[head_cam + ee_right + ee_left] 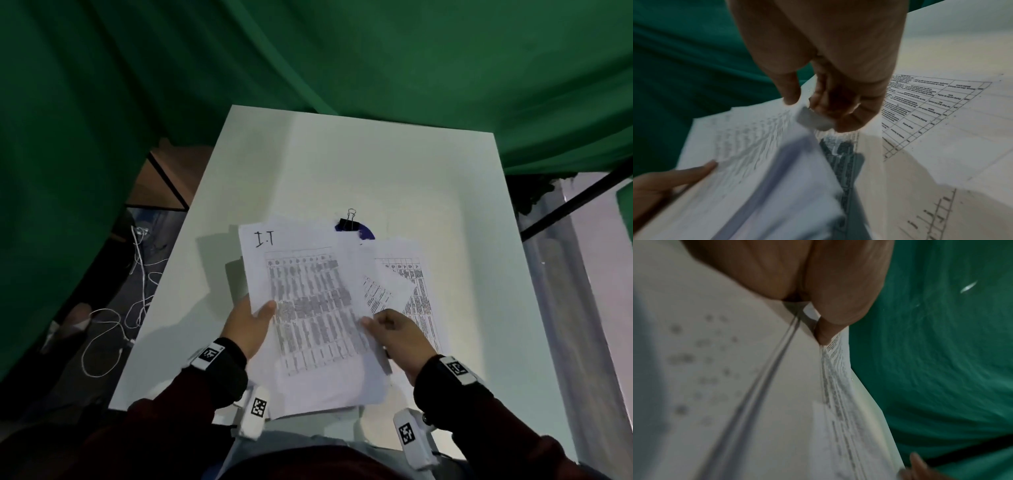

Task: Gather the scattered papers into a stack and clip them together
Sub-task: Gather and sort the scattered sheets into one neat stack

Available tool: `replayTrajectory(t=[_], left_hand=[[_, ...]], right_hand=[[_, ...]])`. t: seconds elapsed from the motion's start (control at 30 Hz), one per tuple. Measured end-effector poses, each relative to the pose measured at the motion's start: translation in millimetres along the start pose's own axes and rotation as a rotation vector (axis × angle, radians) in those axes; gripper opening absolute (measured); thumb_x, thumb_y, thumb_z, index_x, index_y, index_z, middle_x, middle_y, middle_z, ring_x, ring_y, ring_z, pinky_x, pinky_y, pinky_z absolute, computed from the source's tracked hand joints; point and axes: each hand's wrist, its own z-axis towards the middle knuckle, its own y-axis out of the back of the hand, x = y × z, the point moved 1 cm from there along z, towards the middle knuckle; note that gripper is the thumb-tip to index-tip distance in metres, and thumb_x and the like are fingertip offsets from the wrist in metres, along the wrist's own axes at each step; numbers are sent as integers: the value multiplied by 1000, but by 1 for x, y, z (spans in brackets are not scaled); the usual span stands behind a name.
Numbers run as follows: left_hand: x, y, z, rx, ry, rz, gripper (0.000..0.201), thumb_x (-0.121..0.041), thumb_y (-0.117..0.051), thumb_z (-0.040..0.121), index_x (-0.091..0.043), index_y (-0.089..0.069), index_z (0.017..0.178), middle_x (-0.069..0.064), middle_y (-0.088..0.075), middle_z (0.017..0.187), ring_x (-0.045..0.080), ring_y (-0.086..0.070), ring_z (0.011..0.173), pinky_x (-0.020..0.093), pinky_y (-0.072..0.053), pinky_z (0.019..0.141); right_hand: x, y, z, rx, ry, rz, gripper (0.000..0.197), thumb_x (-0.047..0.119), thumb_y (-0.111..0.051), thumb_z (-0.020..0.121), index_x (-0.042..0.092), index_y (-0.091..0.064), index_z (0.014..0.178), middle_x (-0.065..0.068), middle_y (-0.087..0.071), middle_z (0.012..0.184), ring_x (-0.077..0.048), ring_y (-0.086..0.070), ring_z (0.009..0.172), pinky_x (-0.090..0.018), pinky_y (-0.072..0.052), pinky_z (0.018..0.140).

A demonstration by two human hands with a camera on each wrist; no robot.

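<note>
Both hands hold a sheaf of printed papers [308, 308] just above the white table [342, 164]; the top sheet bears a handwritten "I.T" and a dense table. My left hand [257, 317] grips the sheaf's left edge, thumb on top and fingers underneath; the left wrist view shows the thumb [838, 305] pressing the sheets [777, 386]. My right hand [376, 323] pinches the right edge, curling a paper corner [813, 120] between thumb and fingers [851, 120]. More printed sheets [419, 284] lie flat at the right. A black binder clip [348, 223] sits beyond the papers.
A blue object [365, 233] lies half under the papers beside the clip. Green cloth [308, 51] hangs behind and to the left of the table. White cables [137, 274] trail on the floor at the left, and a black bar [575, 202] slants at the right.
</note>
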Motion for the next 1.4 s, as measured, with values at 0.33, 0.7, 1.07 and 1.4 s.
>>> replayTrajectory(t=[0.33, 0.7, 1.07, 1.4], left_hand=[[0, 57, 11, -161, 46, -52, 36, -27, -58, 102, -18, -59, 136, -4, -63, 117, 18, -56, 114, 32, -38, 103], [13, 42, 15, -115, 70, -122, 34, -32, -62, 99, -24, -61, 131, -3, -68, 123, 21, -61, 118, 43, -42, 109], [-5, 15, 15, 13, 49, -158, 44, -36, -62, 98, -24, -55, 140, -7, -64, 131, 18, -57, 125, 36, -39, 106], [-19, -18, -18, 194, 69, -276, 56, -67, -45, 95, -31, -61, 135, -13, -69, 128, 8, -63, 121, 39, -44, 109]], right_hand=[[-47, -11, 31, -200, -94, -920, 113, 69, -82, 65, 3, -30, 142, -17, -42, 140, -37, -46, 130, -47, -44, 108], [-22, 45, 27, -378, 62, -291, 23, 17, -70, 93, 6, -66, 113, -12, -72, 106, -28, -66, 95, -37, -51, 82], [51, 111, -20, -123, 266, 74, 32, 5, -71, 93, 7, -61, 123, -13, -77, 114, -27, -75, 102, -44, -61, 90], [-19, 4, 15, 127, -34, 139, 74, 35, -85, 71, 13, -55, 136, -9, -70, 131, -29, -67, 120, -53, -48, 110]])
